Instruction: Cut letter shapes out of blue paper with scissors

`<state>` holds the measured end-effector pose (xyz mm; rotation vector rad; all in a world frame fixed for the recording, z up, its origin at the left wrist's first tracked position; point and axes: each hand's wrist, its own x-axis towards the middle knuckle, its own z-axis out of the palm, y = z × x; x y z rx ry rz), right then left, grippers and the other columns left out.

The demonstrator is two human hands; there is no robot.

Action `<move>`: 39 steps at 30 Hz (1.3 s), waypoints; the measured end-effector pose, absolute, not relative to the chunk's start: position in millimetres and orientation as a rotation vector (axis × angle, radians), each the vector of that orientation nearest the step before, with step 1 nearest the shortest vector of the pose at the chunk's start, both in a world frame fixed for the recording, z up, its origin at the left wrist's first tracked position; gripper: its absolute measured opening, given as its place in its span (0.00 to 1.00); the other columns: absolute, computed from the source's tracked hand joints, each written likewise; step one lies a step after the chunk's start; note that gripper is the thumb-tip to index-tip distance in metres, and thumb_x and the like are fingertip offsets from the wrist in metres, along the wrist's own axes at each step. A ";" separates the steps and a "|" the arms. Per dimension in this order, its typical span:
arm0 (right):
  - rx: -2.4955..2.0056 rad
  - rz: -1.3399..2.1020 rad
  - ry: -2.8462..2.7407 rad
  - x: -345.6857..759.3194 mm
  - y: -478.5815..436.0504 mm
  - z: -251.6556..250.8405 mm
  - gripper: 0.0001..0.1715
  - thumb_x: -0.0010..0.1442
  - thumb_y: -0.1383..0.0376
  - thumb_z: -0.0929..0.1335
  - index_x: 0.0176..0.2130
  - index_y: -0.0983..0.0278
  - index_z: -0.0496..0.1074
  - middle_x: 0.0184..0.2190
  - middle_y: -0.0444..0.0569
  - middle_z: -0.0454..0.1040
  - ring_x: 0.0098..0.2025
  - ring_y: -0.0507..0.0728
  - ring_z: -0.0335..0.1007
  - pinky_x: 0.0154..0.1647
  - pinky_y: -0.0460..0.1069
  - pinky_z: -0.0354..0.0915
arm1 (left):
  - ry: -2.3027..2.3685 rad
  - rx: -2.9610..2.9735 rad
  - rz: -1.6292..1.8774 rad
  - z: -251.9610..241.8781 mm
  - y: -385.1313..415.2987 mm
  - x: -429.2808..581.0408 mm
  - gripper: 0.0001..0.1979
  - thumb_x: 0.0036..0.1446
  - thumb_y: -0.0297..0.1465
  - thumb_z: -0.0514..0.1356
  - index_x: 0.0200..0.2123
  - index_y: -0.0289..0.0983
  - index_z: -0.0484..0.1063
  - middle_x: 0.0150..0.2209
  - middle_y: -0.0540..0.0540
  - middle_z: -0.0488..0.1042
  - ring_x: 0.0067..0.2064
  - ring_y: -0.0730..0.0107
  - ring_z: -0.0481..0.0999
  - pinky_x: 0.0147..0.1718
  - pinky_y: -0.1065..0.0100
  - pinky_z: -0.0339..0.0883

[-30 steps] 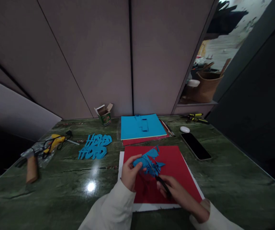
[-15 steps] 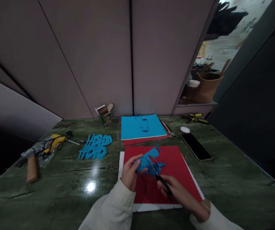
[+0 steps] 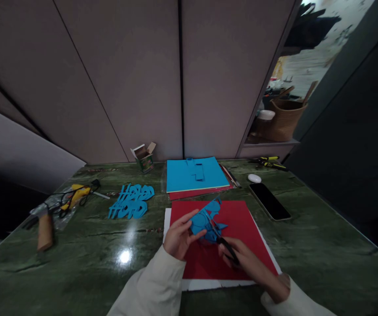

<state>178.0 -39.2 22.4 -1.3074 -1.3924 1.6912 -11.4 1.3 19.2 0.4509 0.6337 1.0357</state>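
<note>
Scissors [image 3: 227, 248] in the paper yet?

Yes. Your right hand [image 3: 246, 263] grips them, blades at the blue paper cut-out [image 3: 205, 224], which your left hand [image 3: 179, 240] pinches. Your hands sit close but apart, over the red card [image 3: 251, 228] near the front edge of the green marble table [image 3: 307, 259].

And how far along are you?

One lettered blue cut-out [image 3: 131, 202] lies finished-looking towards the table's left; the piece in your hands looks partly trimmed, its outline ragged
</note>
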 end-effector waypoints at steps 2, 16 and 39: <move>-1.310 1.699 -1.389 179.0 -38.8 21.3 0.22 0.53 0.50 0.62 0.27 0.68 0.64 0.14 0.39 0.59 0.17 0.46 0.52 0.17 0.42 0.44 | 0.623 0.456 1.022 18.6 2.4 -12.3 0.18 0.49 0.26 0.58 0.46 0.33 0.68 0.45 0.37 0.71 0.47 0.56 0.70 0.45 0.54 0.63; -1.299 1.680 -1.383 177.8 -39.0 26.8 0.23 0.50 0.48 0.64 0.25 0.66 0.63 0.15 0.39 0.59 0.17 0.47 0.52 0.17 0.42 0.46 | 0.682 0.478 1.025 17.7 4.6 -13.7 0.19 0.47 0.27 0.60 0.45 0.33 0.70 0.45 0.37 0.71 0.48 0.56 0.68 0.48 0.52 0.60; -1.361 1.671 -1.315 177.5 -40.9 25.3 0.23 0.47 0.48 0.66 0.27 0.67 0.65 0.19 0.41 0.60 0.21 0.48 0.54 0.20 0.43 0.50 | 0.703 0.460 1.015 21.3 5.0 -16.6 0.16 0.46 0.26 0.60 0.42 0.33 0.71 0.43 0.38 0.72 0.45 0.57 0.71 0.46 0.51 0.62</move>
